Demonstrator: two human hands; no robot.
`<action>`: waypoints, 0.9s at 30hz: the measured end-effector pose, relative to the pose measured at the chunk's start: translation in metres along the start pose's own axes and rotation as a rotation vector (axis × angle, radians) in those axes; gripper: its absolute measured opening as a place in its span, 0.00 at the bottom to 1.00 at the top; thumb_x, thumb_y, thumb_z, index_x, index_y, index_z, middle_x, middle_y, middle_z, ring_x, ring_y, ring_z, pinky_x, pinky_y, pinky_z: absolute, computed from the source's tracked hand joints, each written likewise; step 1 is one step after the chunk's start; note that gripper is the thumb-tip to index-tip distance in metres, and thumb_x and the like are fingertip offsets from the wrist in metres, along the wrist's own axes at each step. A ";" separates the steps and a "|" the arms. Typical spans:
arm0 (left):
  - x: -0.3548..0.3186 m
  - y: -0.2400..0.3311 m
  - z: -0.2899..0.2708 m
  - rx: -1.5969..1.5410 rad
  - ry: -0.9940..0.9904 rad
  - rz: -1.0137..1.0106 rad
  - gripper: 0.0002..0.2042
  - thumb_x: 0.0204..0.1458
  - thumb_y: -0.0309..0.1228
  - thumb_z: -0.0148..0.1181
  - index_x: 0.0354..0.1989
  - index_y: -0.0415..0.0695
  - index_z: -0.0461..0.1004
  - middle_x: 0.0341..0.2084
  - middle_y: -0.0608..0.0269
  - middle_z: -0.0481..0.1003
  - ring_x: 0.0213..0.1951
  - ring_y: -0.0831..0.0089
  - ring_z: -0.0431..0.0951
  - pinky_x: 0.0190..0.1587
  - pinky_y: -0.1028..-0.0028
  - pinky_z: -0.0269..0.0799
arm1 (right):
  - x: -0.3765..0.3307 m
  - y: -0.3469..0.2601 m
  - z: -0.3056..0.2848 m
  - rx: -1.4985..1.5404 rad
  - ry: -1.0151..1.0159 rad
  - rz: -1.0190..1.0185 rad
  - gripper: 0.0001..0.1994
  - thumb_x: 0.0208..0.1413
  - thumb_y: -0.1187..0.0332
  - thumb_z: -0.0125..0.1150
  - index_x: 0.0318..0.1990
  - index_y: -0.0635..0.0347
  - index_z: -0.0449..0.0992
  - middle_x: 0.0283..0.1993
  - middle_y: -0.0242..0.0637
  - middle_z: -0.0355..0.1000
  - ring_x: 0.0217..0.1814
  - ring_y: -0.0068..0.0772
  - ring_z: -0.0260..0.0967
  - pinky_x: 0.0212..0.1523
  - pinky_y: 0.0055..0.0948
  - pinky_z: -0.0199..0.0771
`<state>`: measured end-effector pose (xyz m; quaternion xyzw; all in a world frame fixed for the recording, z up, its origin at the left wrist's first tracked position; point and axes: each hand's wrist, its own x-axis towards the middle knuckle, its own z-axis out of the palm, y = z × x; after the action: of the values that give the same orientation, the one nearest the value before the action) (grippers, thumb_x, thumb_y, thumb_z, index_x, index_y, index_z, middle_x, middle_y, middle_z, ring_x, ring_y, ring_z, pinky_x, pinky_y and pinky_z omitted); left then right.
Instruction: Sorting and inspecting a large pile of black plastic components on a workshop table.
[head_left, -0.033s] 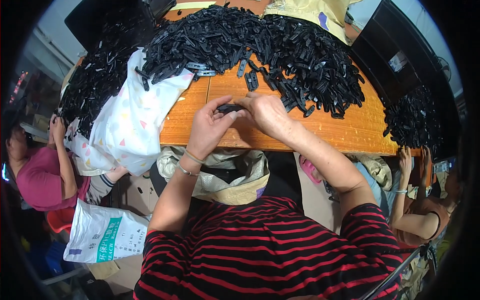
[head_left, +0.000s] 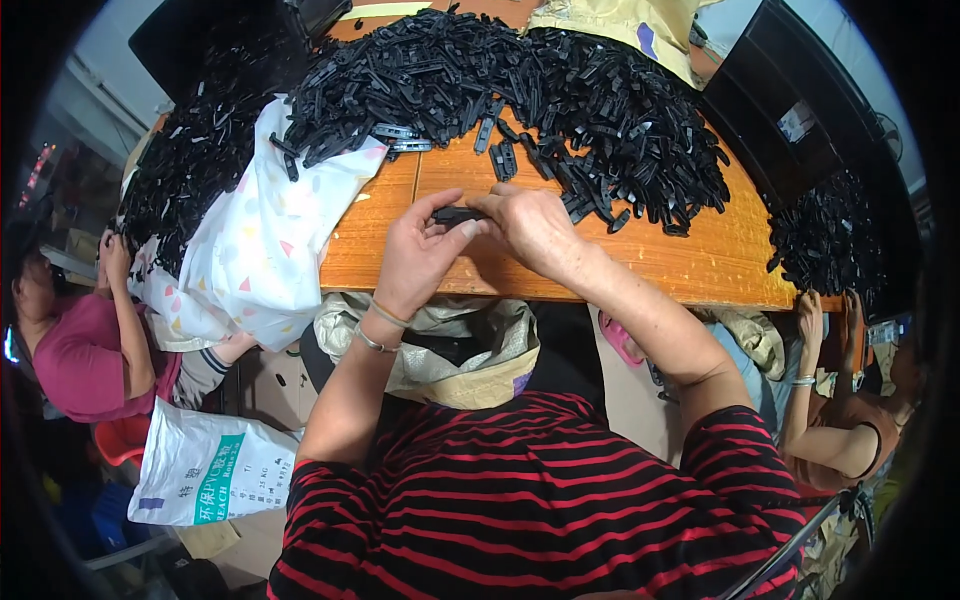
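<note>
Above the table's front edge, my left hand (head_left: 415, 262) grips a small, narrow black plastic part (head_left: 456, 216) between thumb and fingers. My right hand (head_left: 538, 230) meets it there, its fingertips closed on the part's right end. Fingers cover much of the part, so its full shape is hidden. Beyond both hands, a big heap of similar black plastic parts (head_left: 420, 85) spreads over the wooden table (head_left: 660, 262). A few loose pieces (head_left: 503, 160) lie between the heap and my hands. Below them, an open woven sack (head_left: 460, 388) sits at my lap with dark contents.
A white patterned sheet (head_left: 265, 245) drapes over the table's left side. On the floor at left stands a white printed sack (head_left: 215, 465). One co-worker (head_left: 90, 345) sits at left, another (head_left: 840, 430) at right, by other black parts. A dark panel (head_left: 800, 110) rises at right.
</note>
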<state>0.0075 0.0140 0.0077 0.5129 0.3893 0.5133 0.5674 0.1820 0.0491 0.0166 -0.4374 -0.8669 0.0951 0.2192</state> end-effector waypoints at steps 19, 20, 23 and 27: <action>-0.032 0.008 -0.024 0.639 -0.107 0.003 0.05 0.53 0.25 0.57 0.36 0.38 0.76 0.23 0.66 0.74 0.30 0.81 0.73 0.33 0.79 0.68 | -0.032 -0.016 -0.003 0.460 -0.249 0.035 0.15 0.47 0.59 0.68 0.34 0.63 0.77 0.32 0.45 0.75 0.35 0.45 0.74 0.34 0.36 0.72; -0.036 0.006 -0.029 0.770 -0.180 -0.023 0.05 0.53 0.27 0.57 0.31 0.38 0.76 0.22 0.66 0.74 0.29 0.80 0.71 0.33 0.79 0.66 | -0.037 -0.009 -0.006 0.462 -0.193 0.006 0.14 0.47 0.60 0.68 0.34 0.62 0.77 0.33 0.44 0.75 0.36 0.44 0.74 0.35 0.35 0.72; -0.042 0.008 -0.034 1.001 -0.336 0.219 0.04 0.49 0.27 0.60 0.27 0.39 0.76 0.23 0.60 0.75 0.29 0.70 0.74 0.33 0.73 0.68 | -0.048 0.028 -0.020 0.228 0.028 -0.023 0.10 0.48 0.64 0.67 0.34 0.60 0.78 0.32 0.40 0.75 0.34 0.40 0.75 0.35 0.34 0.74; -0.013 0.012 -0.019 0.966 -0.327 0.217 0.04 0.47 0.27 0.61 0.28 0.39 0.76 0.25 0.57 0.76 0.30 0.62 0.75 0.34 0.69 0.70 | -0.047 0.065 -0.028 -0.124 0.079 0.124 0.03 0.49 0.73 0.61 0.32 0.58 0.78 0.33 0.42 0.73 0.32 0.47 0.73 0.31 0.38 0.74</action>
<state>-0.0152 0.0038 0.0147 0.8271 0.4325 0.2441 0.2632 0.2667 0.0496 0.0043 -0.5065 -0.8330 0.0376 0.2194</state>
